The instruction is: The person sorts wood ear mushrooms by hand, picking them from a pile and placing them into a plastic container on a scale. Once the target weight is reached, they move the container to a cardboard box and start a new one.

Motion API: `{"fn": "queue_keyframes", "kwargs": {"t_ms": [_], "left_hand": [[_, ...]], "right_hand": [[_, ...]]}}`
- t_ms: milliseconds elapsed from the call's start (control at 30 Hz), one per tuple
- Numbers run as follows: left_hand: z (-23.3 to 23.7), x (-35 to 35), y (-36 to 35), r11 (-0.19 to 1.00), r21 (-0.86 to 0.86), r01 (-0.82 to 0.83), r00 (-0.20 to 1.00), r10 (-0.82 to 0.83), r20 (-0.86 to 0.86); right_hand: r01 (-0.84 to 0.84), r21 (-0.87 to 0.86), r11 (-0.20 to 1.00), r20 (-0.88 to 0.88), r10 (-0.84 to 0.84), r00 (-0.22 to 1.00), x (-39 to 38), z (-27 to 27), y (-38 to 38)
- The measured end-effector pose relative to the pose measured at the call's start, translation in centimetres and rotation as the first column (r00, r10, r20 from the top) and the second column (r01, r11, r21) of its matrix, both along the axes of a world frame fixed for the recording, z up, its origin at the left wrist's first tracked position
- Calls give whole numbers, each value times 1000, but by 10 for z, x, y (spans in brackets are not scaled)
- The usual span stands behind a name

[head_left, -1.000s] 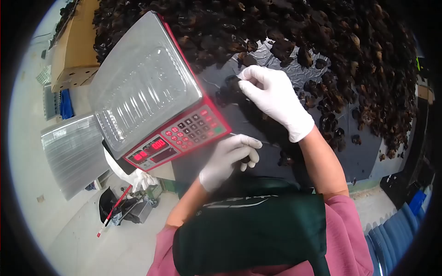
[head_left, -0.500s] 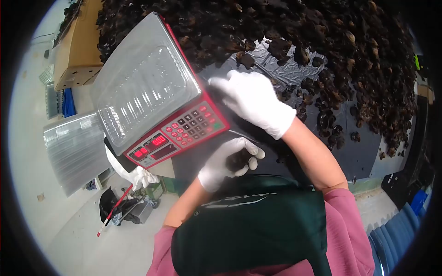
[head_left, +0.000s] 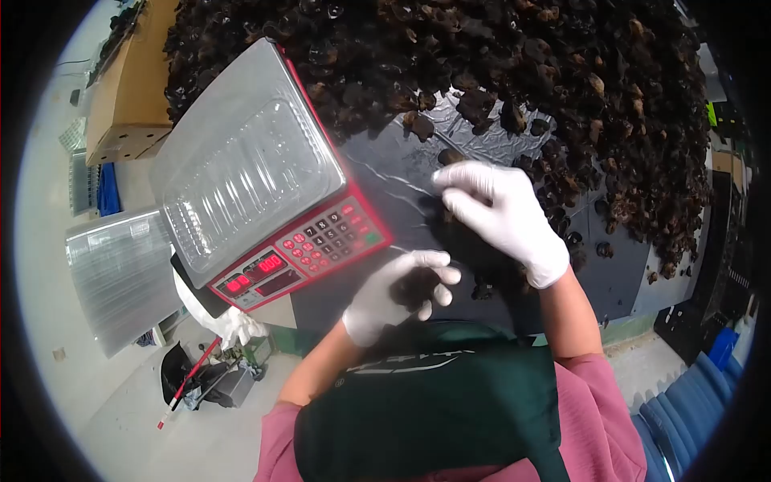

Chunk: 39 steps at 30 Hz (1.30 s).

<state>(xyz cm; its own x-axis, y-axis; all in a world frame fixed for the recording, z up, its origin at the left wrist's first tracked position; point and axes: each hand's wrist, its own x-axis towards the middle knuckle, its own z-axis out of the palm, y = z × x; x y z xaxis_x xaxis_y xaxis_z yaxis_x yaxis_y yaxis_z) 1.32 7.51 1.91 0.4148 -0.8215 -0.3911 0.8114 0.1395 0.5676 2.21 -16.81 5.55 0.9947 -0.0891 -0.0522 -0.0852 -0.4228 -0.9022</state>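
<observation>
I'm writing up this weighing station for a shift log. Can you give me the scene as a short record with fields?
left hand: gloved, cupped around a handful of dark dried pieces
right hand: gloved, fingers down on loose pieces on the dark sheet
scale: red, display lit, clear tray on top
heap: more dark pieces, beyond both hands
cardboard box: far left, beside the heap

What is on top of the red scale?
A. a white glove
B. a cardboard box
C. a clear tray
C: a clear tray lies on the scale. The box stands off to its side, and the left hand cups dark pieces away from the scale.
</observation>
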Motion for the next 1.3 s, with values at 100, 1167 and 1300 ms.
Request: {"fn": "queue_keyframes", "kwargs": {"t_ms": [100, 1167, 1300], "left_hand": [[-6, -3, 3, 996, -79, -38, 953, 12, -303], [-2, -2, -9, 998, -62, 5, 974, -19, -227], [-5, -3, -5, 994, -110, 0, 983, -20, -183]], "right_hand": [[119, -277, 954, 275, -40, 961, 43, -21, 14], [395, -438, 808, 255, -310, 916, 33, -30, -44], [197, -676, 710, 200, -80, 976, 47, -52, -51]]}}
